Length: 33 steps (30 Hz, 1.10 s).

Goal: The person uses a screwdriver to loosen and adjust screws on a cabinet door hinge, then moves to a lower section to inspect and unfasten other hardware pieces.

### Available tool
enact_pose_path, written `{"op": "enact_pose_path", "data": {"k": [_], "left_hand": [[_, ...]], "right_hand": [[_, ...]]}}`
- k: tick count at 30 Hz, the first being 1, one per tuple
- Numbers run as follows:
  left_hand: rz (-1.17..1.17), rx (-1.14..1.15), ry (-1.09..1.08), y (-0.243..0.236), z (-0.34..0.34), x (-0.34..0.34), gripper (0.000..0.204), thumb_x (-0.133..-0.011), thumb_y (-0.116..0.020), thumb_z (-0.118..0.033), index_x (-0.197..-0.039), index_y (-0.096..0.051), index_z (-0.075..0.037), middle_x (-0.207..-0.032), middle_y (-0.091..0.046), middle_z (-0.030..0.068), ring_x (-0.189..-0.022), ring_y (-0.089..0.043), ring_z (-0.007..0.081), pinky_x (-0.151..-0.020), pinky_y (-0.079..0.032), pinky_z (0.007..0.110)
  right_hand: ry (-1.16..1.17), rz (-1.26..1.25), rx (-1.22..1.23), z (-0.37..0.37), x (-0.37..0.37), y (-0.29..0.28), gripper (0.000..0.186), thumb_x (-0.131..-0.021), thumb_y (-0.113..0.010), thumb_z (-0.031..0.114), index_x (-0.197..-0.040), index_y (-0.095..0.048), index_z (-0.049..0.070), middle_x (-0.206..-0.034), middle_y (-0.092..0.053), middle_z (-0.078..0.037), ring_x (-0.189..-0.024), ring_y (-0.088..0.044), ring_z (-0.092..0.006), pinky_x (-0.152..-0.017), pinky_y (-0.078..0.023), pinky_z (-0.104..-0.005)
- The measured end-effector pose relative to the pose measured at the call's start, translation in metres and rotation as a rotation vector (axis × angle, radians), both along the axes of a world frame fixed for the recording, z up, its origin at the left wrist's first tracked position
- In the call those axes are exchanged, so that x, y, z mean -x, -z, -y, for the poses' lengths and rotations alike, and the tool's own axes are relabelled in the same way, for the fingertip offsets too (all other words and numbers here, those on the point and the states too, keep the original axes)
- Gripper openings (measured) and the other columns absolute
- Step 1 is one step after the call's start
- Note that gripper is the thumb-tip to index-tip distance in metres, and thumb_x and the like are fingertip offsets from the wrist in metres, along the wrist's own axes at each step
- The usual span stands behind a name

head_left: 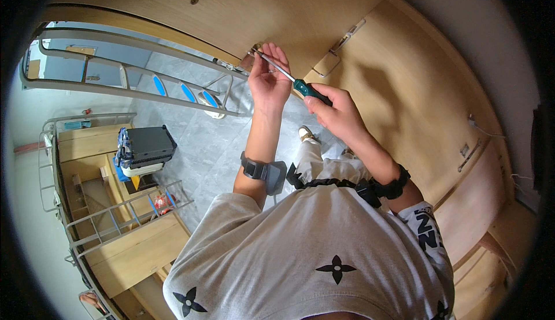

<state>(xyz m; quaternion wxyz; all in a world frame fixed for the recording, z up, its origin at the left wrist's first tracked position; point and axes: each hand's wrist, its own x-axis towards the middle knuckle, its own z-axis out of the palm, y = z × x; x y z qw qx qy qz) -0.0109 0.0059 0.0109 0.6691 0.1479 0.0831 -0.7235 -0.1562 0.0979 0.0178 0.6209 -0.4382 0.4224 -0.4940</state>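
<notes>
Evidently for control, the screwdriver [306,89] is grasped at one o'clock by the right hand [342,113], its shaft [282,71] aimed toward ten; at twelve, the left hand [269,84] is held uncurled behind it, seemingly to steady the tip [258,52].

We seem to be in a dormitory room: on our left we see a metal ladder [159,86], wooden bunk units [133,256] and a gray tiled floor [199,158].
</notes>
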Motion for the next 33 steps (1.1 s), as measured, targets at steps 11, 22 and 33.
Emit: {"op": "enact_pose_path", "data": {"k": [11, 22, 33], "left_hand": [[0.32, 0.407, 0.306, -0.001, -0.011, -0.006, 0.024, -0.088, -0.053, -0.011, -0.11, -0.048, -0.002, -0.114, -0.056, 0.0136, -0.109, -0.054, 0.0287, -0.1, -0.041, 0.046], [0.354, 0.227, 0.407, -0.021, -0.013, -0.009, 0.012, -0.089, -0.051, -0.006, -0.099, -0.052, 0.001, -0.114, -0.054, 0.0164, -0.112, -0.051, 0.0322, -0.1, -0.041, 0.05], [0.423, 0.349, 0.493, -0.007, -0.012, -0.024, 0.013, -0.089, -0.049, -0.001, -0.101, -0.047, 0.003, -0.103, -0.06, 0.0212, -0.089, -0.064, 0.0344, -0.079, -0.056, 0.042]], "right_hand": [[-0.292, 0.822, -0.553, 0.006, 0.019, -0.018, 0.029, -0.086, -0.053, 0.013, -0.112, -0.05, 0.0, -0.08, -0.051, -0.003, -0.051, -0.043, -0.0044, -0.04, -0.025, -0.0176], [0.697, -0.734, 0.368, -0.041, -0.023, -0.039, 0.04, -0.074, -0.066, 0.0, -0.112, -0.054, 0.002, -0.095, -0.056, -0.011, -0.078, -0.058, -0.0208, -0.064, -0.049, -0.03], [0.692, -0.575, 0.434, -0.051, -0.047, -0.029, 0.033, -0.083, -0.063, 0.005, -0.112, -0.051, -0.001, -0.078, -0.057, -0.004, -0.056, -0.056, -0.0108, -0.048, -0.044, -0.02]]}}
